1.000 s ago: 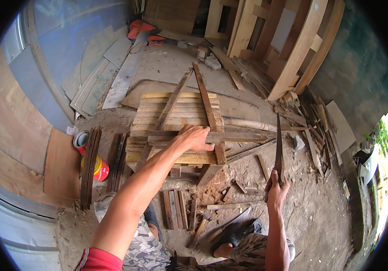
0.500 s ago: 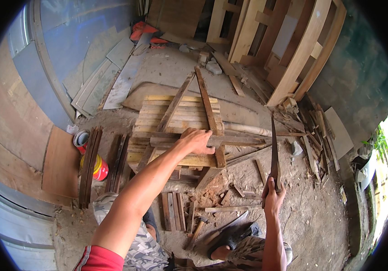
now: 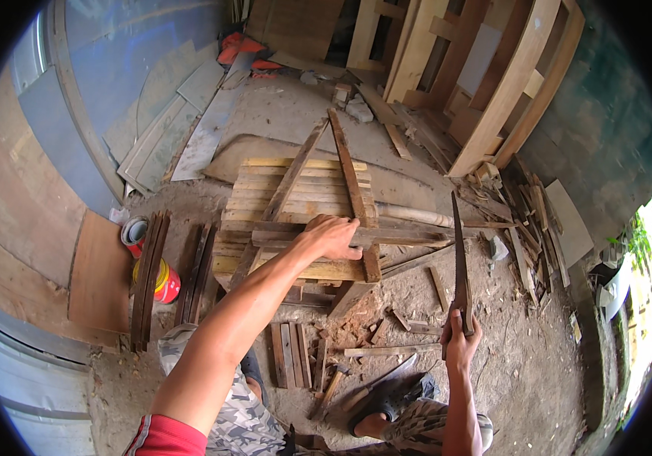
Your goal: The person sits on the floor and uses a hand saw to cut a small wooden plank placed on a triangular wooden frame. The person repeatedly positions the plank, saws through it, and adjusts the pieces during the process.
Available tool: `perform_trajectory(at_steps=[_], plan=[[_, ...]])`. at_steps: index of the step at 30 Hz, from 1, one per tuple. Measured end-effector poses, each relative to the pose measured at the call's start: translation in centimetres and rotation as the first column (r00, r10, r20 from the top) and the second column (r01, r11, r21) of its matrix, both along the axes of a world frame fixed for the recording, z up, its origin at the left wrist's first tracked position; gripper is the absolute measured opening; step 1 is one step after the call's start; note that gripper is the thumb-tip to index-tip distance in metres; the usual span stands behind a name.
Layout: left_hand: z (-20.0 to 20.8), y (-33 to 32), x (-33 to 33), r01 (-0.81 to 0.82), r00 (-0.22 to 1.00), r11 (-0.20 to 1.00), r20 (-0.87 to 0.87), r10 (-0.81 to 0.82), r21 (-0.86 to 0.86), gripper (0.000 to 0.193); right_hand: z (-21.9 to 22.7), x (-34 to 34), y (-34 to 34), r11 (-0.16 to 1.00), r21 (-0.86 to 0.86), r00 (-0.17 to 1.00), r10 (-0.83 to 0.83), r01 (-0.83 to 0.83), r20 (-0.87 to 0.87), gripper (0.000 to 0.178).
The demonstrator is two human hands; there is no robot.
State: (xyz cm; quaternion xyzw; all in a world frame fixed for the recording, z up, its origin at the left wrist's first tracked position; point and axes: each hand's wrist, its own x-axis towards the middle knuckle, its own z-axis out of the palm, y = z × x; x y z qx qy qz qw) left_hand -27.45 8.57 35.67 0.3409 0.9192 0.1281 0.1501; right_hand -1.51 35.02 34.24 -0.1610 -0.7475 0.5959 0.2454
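Note:
My left hand [image 3: 331, 236] is closed over a wooden batten [image 3: 398, 237] that lies crosswise on a low stack of planks [image 3: 295, 199]. Its fingers curl over the far side, close to where the batten crosses a slanting wooden strip [image 3: 347, 171]. A second slanting strip [image 3: 293, 173] meets the first at the far end, in a narrow peak. To the right, my right hand [image 3: 460, 346] grips a handsaw by its handle. The long dark blade of the handsaw [image 3: 460, 266] points away from me beside the batten's right end; whether it touches the wood I cannot tell.
By my feet lie a hammer [image 3: 330, 391], a large knife-like blade [image 3: 390, 376] and several short wood pieces [image 3: 290, 356]. Dark battens [image 3: 151, 277] and a red-yellow can [image 3: 165, 283] stand at left. Scrap wood [image 3: 527, 228] is heaped at right, below a leaning wooden frame [image 3: 504, 87].
My right hand has drawn the handsaw slightly toward me, and its tip leans a little more to the left. The left hand stays in place on the batten.

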Motion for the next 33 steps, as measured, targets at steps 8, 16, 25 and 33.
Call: perform_trajectory(at_steps=[8, 16, 25, 33], plan=[[-0.1, -0.1, 0.2, 0.066, 0.994, 0.997, -0.091, -0.063, 0.027, 0.082, 0.3, 0.0, -0.6, 1.0, 0.005, 1.0, 0.019, -0.019, -0.001, 0.028], [-1.8, -0.1, -0.4, 0.049, 0.972, 0.998, -0.231, -0.04, 0.034, 0.086, 0.4, 0.4, -2.3, 0.998, 0.03, 0.999, 0.048, -0.048, 0.009, 0.029], [1.6, -10.8, 5.3, -0.558, 0.641, 0.564, -0.115, 0.759, 0.609, 0.051, 0.6, 0.9, -7.2, 0.996, 0.069, 0.996, 0.068, -0.065, -0.051, 0.026], [-3.3, -17.5, 8.2, -0.547, 0.692, 0.562, -0.044, 0.721, 0.62, 0.071, 0.1, -1.2, -14.5, 0.968, 0.053, 0.965, 0.248, -0.245, -0.085, 0.026]])
